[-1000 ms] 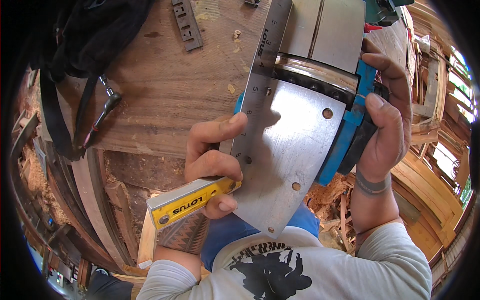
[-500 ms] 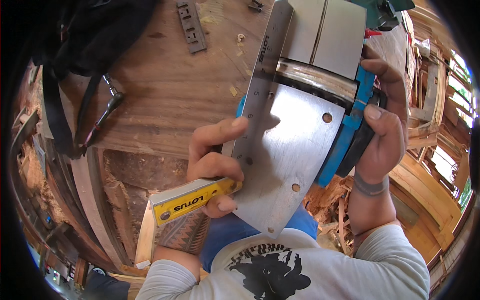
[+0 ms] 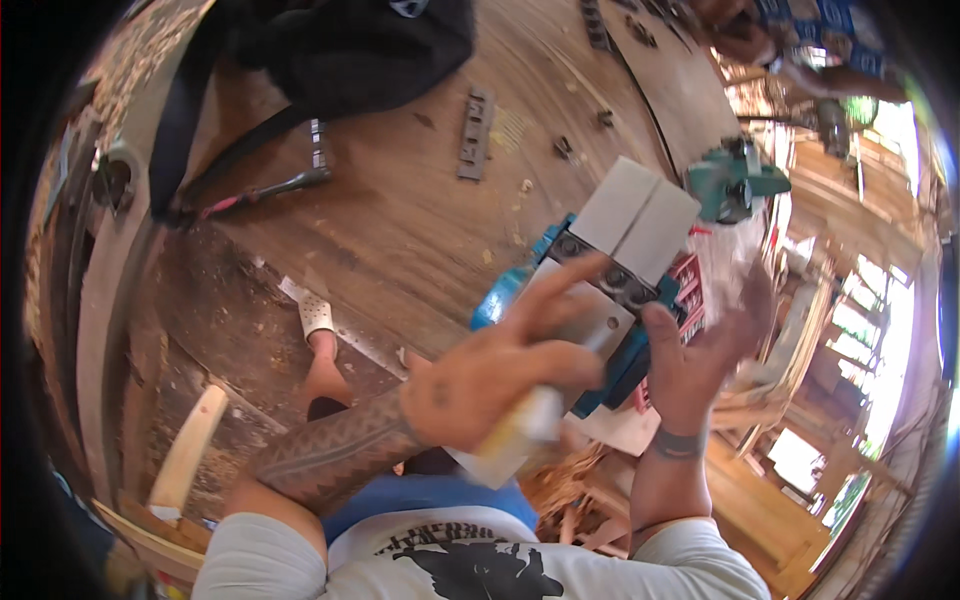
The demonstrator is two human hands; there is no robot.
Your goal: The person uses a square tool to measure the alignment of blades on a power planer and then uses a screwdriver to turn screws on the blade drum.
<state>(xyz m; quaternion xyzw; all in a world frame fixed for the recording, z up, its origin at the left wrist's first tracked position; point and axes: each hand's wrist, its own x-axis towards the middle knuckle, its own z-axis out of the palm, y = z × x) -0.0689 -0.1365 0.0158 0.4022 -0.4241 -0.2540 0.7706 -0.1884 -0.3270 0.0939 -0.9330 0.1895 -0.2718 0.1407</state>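
An upside-down blue electric hand planer [image 3: 638, 222] lies on the bench before me, its metal sole facing up and the cutter drum showing between the two plates. My left hand [image 3: 480, 385] is over the rear plate, blurred, with its index finger stretched toward the drum. Tucked in its lower fingers is the yellow handle of a try square [image 3: 532, 420]; the square's blade cannot be made out. My right hand [image 3: 700, 355] is open beside the planer's right side, its fingers spread and blurred.
On the wooden bench [image 3: 400, 230] are a slotted metal bar [image 3: 475, 135], a socket wrench [image 3: 270, 190], a black bag [image 3: 370, 50] and small metal parts [image 3: 565, 148]. A green power tool [image 3: 738, 182] stands right of the planer, near a red case [image 3: 688, 290]. Another person's foot shows at left.
The view has shifted, showing more bench. My left hand has taken the square away from the planer's edge and moved over the sole. My right hand has let go of the planer's side.
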